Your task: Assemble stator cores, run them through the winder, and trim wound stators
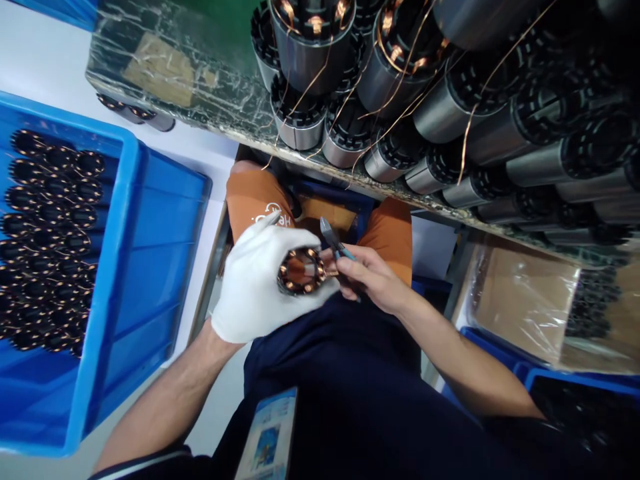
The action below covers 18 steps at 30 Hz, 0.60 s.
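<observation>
A white glove covers my left hand [260, 283], whose fingers wrap round a ring-shaped motor stator [302, 271] with copper windings and black slots, its open end facing up. Bare and close on the right of it, my right hand [367, 273] holds a pair of cutting pliers [337, 241] with teal-edged handles. The jaws of the pliers point up and away from the stator. Fingertips of my right hand are beside the stator's right rim, near a bit of copper wire. Both hands are above my lap.
Metal stators [300, 120], some trailing copper wires, crowd the worn bench [225, 110] ahead. At the left, a blue crate [127, 280] holds rows of wound stators [50, 233]. A plastic-lined box [525, 293] and another blue crate [575, 377] are at the right.
</observation>
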{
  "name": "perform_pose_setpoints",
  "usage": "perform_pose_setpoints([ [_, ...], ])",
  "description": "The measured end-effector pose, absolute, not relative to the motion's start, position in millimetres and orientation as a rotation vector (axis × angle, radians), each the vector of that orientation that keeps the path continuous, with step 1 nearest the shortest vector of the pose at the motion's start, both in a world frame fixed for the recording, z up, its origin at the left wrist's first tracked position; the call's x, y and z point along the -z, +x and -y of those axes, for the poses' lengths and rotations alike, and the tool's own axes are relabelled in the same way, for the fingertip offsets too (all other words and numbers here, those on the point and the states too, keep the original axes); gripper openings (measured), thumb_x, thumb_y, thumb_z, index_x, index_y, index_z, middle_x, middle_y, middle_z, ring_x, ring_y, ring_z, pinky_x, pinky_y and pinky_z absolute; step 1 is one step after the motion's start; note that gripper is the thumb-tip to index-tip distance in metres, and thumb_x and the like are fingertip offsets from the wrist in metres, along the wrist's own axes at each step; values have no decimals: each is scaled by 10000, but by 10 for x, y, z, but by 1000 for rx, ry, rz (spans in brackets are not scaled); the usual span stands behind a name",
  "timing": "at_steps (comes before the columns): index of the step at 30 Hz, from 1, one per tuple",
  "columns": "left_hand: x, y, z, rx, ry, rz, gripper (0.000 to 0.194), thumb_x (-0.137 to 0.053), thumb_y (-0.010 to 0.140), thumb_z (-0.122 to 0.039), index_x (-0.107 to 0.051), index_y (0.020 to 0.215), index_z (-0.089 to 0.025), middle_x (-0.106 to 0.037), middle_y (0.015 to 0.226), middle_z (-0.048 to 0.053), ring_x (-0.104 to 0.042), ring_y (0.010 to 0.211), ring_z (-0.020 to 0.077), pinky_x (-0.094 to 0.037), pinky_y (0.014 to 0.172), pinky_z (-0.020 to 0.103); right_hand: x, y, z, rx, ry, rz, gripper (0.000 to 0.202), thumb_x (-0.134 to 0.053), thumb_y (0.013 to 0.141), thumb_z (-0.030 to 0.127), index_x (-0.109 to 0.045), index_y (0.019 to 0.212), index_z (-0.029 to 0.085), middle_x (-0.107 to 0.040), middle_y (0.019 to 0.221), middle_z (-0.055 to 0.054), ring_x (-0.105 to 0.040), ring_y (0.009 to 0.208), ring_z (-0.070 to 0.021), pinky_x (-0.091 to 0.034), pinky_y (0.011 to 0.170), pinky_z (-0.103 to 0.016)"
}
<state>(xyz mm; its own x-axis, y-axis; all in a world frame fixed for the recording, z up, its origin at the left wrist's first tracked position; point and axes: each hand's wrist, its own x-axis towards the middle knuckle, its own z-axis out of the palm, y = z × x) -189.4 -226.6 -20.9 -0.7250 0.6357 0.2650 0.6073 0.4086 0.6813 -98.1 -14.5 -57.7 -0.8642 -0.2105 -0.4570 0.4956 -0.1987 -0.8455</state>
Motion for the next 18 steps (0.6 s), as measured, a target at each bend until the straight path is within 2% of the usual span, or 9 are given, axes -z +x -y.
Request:
perform_pose_setpoints([
  [2,149,-1863,2209,-1216,1319,-2452,403,-903,902,-383,-690,1227,-276,-848,1058,13,-843,992,305,-537,1288,631,560,-982,153,2139,316,-1485,723,-777,919,893,-777,1073,188,-704,831,-12,-601,605,-155,-528,520,-277],
  [3,97,-1832,2189,-1167,1341,-2414,429,-913,892,-375,-686,1242,-274,-842,1085,27,-834,1012,319,-522,1293,661,551,-976,149,2153,323,-1453,696,-817,896,874,-759,1054,198,-698,844,-9,-612,631,-159,-549,549,-283],
  [6,-73,-1697,2224,-1132,1160,-2488,606,-978,830,-406,-678,1348,-312,-787,1307,92,-780,1204,401,-594,1175,673,550,-924,86,2210,408,-1483,628,-998,822,687,-711,1160,241,-687,878,22,-610,687,-149,-548,628,-266],
  [8,-121,-1625,2329,-1292,818,-2593,792,-1017,771,-416,-639,1465,-364,-691,1483,110,-710,1362,439,-609,1167,669,557,-864,24,2253,481,-1553,702,-1103,741,525,-670,1234,272,-698,916,41,-592,689,-134,-535,658,-259],
  [9,-110,-1610,2387,-1376,652,-2562,805,-1005,781,-398,-630,1493,-379,-672,1506,105,-700,1389,426,-611,1183,651,553,-830,-1,2274,485,-1598,729,-1129,715,443,-659,1249,282,-729,974,34,-591,691,-127,-541,678,-264],
  [12,20,-1643,2467,-1511,444,-1996,592,-897,905,-340,-702,1464,-329,-767,1420,100,-779,1308,362,-671,1135,547,491,-748,-14,2349,328,-1784,644,-1104,750,333,-668,1221,278,-817,1289,-67,-704,809,-165,-629,801,-337],
  [14,94,-1680,2404,-1522,446,-1513,540,-917,913,-328,-756,1426,-283,-838,1334,101,-832,1222,349,-711,1052,480,410,-723,9,2367,149,-1883,563,-1062,809,312,-688,1228,270,-801,1457,-125,-810,1071,-263,-683,972,-440],
  [16,89,-1691,2279,-1514,365,-1232,593,-994,857,-272,-774,1408,-249,-859,1305,100,-849,1195,346,-717,1029,439,300,-719,9,2364,-46,-1960,563,-1058,827,276,-710,1269,271,-810,1476,-119,-811,1283,-324,-674,1111,-499],
  [18,8,-1684,2152,-1495,268,-1142,522,-1016,831,-189,-794,1302,-218,-865,1225,73,-851,1138,301,-705,994,370,156,-719,-53,2261,-216,-2131,606,-1077,813,261,-733,1313,267,-793,1514,-109,-785,1374,-337,-651,1182,-488],
])
